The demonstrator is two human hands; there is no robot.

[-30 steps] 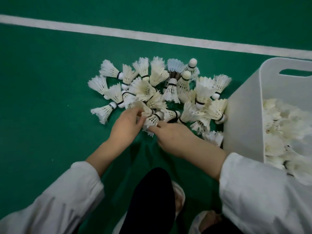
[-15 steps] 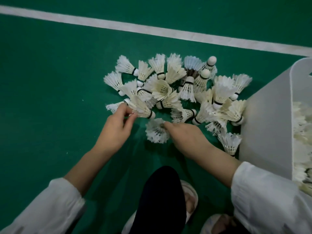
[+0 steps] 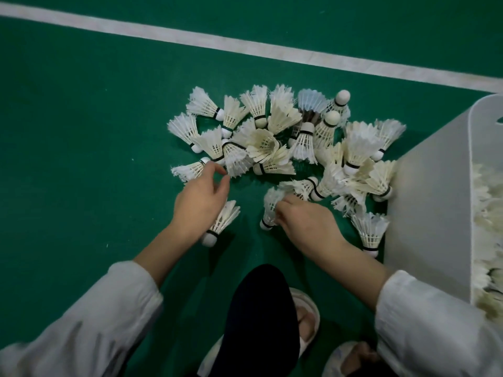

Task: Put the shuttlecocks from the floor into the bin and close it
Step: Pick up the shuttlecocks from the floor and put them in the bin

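Head view: a heap of white feather shuttlecocks with cork tips (image 3: 272, 142) lies on the green court floor (image 3: 81, 131), touching the pale grey plastic bin (image 3: 424, 213), which already holds many.
Right hand (image 3: 307, 221): fingers curled, pinching the skirt of one shuttlecock (image 3: 269, 205) at the heap's near edge.
Left hand (image 3: 200, 198): thumb and forefinger parted toward the heap; another shuttlecock (image 3: 224, 217) pokes out under the palm, gripped or not I cannot tell.
Risk, feathers: a tight pinch on the skirt could bend or crush it.
Risk, drop: reaching for more with a loaded hand may let one slip back down.
Risk, bin: a careless arm swing might shove the light bin.
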